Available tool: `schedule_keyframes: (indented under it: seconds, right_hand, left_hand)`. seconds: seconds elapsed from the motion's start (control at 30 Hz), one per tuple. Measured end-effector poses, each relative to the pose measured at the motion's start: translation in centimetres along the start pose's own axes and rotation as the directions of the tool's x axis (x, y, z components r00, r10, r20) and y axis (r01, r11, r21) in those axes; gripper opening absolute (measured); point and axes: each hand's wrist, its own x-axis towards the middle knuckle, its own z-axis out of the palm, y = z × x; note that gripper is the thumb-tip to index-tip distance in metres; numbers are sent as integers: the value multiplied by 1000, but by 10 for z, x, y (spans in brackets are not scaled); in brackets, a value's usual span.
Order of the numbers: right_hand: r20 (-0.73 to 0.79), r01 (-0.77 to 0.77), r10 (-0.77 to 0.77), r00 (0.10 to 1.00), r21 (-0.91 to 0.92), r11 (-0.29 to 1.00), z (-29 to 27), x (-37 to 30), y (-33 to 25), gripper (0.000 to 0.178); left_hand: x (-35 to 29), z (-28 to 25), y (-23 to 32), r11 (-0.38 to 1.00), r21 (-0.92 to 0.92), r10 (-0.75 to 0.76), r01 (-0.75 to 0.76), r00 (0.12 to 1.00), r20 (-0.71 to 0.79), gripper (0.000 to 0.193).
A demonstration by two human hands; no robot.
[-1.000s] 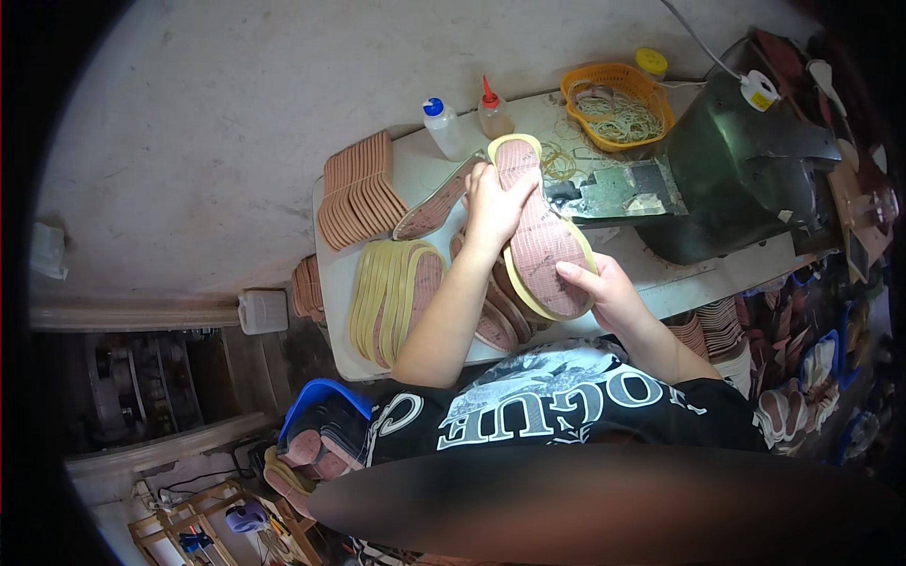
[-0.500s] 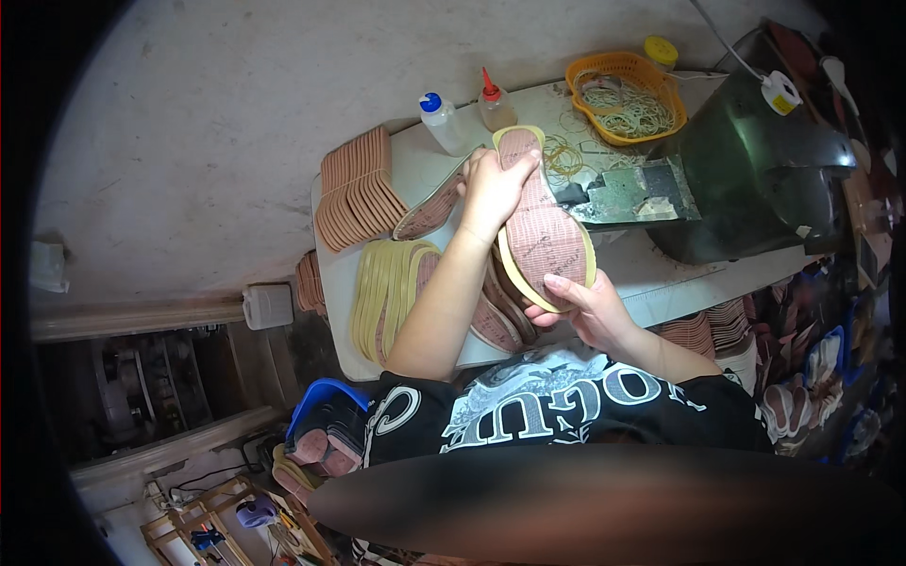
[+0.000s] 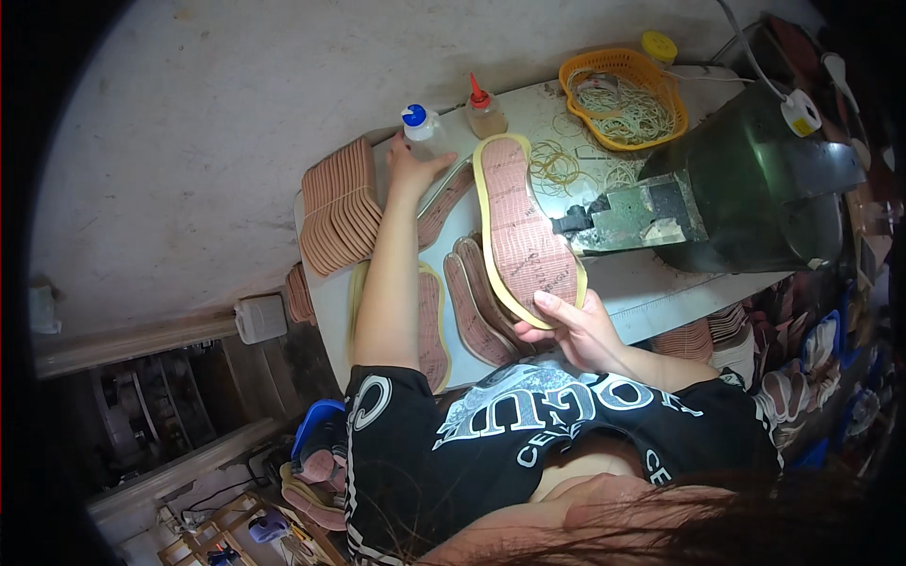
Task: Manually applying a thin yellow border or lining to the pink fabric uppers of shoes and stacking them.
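My right hand grips the broad end of a shoe insole, thumb on top and fingers beneath. The insole has a pink, printed face and a yellow rim, and its narrow end points up and away from me. My left hand is at the far left of the table, thumb and fingers spread around the lower part of a clear squeeze bottle with a blue cap. A similar bottle with a red nozzle stands to its right. Beside my left forearm lie more insoles.
A banded stack of pink insoles sits at the table's left edge. The green machine reaches in from the right with its arm. Behind stands an orange basket of rubber bands, with loose bands on the table.
My left hand has let go of the insole's narrow end and moved left to the blue-capped bottle. My right hand still holds the insole. The view has shifted slightly.
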Motion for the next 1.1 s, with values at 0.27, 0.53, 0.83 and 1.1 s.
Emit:
schedule_keyframes:
  seconds: [0.27, 0.53, 0.83, 1.1]
  right_hand:
    - [-1, -21, 21, 1000, -1, 1000, 12, 0, -3, 30]
    - [-20, 12, -12, 1000, -10, 1000, 6, 9, -14, 27]
    - [-11, -4, 4, 1000, -26, 1000, 9, 11, -18, 28]
    - [94, 30, -22, 995, -90, 995, 2, 9, -21, 33]
  left_hand:
    - [49, 18, -16, 946, -323, -10, 36, 997, 81, 71]
    - [-49, -47, 131, 648, -247, 754, -720, 563, 338, 50]
    - [-46, -37, 163, 716, -151, 279, -681, 81, 957, 53]
    - [-46, -42, 152, 907, -187, 218, -377, 39, 975, 39]
